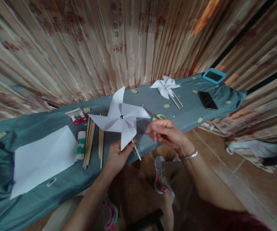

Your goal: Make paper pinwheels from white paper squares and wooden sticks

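Note:
A white paper pinwheel (122, 116) with a round metal pin at its centre stands over the table, facing me. My left hand (117, 156) is closed around its wooden stick (136, 150), just under the lowest blade; part of the grip is hidden behind the paper. Just right of the blades hovers my right hand (164, 131), its fingers curled in and slightly blurred, with nothing visible in them. A pair of scissors (161, 116) with green handles lies behind that hand.
Paper sheets (44, 157), a glue stick (81, 145), wooden sticks (89, 142) and a red box of pins (77, 117) lie at left. Further right are finished pinwheels (165, 86), a black phone (207, 100) and a blue-framed device (214, 76). A curtain (92, 48) hangs behind.

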{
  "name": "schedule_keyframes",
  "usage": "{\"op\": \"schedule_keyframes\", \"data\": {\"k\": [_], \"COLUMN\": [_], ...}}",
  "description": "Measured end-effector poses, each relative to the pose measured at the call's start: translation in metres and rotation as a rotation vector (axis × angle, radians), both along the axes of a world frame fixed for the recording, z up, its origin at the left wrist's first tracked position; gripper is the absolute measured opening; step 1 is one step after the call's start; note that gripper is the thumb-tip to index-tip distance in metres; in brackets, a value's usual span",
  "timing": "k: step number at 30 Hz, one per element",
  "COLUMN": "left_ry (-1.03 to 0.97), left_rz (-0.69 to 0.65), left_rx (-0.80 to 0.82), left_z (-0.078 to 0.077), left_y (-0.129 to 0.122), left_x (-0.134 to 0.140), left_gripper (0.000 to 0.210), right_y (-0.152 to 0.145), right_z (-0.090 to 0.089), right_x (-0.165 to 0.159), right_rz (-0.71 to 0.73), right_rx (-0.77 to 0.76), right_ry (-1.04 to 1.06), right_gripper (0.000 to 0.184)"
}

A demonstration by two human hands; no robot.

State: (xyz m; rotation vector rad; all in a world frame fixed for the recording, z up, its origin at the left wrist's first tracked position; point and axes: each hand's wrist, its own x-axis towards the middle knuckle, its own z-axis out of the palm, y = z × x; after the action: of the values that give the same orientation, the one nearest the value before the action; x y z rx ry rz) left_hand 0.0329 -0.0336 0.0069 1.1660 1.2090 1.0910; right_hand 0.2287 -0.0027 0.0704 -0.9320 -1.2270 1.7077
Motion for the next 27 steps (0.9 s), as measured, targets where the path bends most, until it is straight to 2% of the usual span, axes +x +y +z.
{"op": "schedule_keyframes", "data": {"k": [3,4,6,9,12,17,23,27], "left_ry": [0.008,0.008,0.004,-0.015,-0.055,-0.075,-0.037,-0.049], "left_rz": [-0.024,-0.031,-0.041,-0.046,-0.021,-0.026,-0.028,-0.038], "left_rx": [-0.020,-0.025,-0.033,-0.046,-0.086,-0.109,-0.010,0.042], "left_z": [-0.003,-0.004,-0.005,-0.006,-0.006,-0.007,-0.008,-0.011], "left_y": [-0.002,-0.002,-0.003,-0.003,-0.004,-0.003,0.001,0.001], "left_x": [-0.001,-0.002,-0.001,0.000,0.002,0.002,0.000,-0.001], "left_gripper": [0.023,0.023,0.023,0.023,0.024,0.026,0.021,0.020], "right_y": [0.010,0.012,0.014,0.013,0.010,0.011,0.004,-0.006], "right_z": [-0.004,-0.006,-0.010,-0.014,-0.017,-0.021,-0.025,-0.028], "right_x": [0.008,0.009,0.008,0.004,0.001,-0.004,-0.021,-0.036], "right_rz": [-0.475,-0.577,-0.663,-0.609,-0.556,-0.436,-0.240,-0.101], "right_rx": [0.171,0.240,0.360,0.441,0.406,0.219,-0.027,-0.108], "right_ry": [-0.037,-0.104,-0.275,-0.408,-0.399,-0.236,-0.076,-0.012], "right_gripper": [0.022,0.022,0.025,0.027,0.026,0.028,0.035,0.031]}}
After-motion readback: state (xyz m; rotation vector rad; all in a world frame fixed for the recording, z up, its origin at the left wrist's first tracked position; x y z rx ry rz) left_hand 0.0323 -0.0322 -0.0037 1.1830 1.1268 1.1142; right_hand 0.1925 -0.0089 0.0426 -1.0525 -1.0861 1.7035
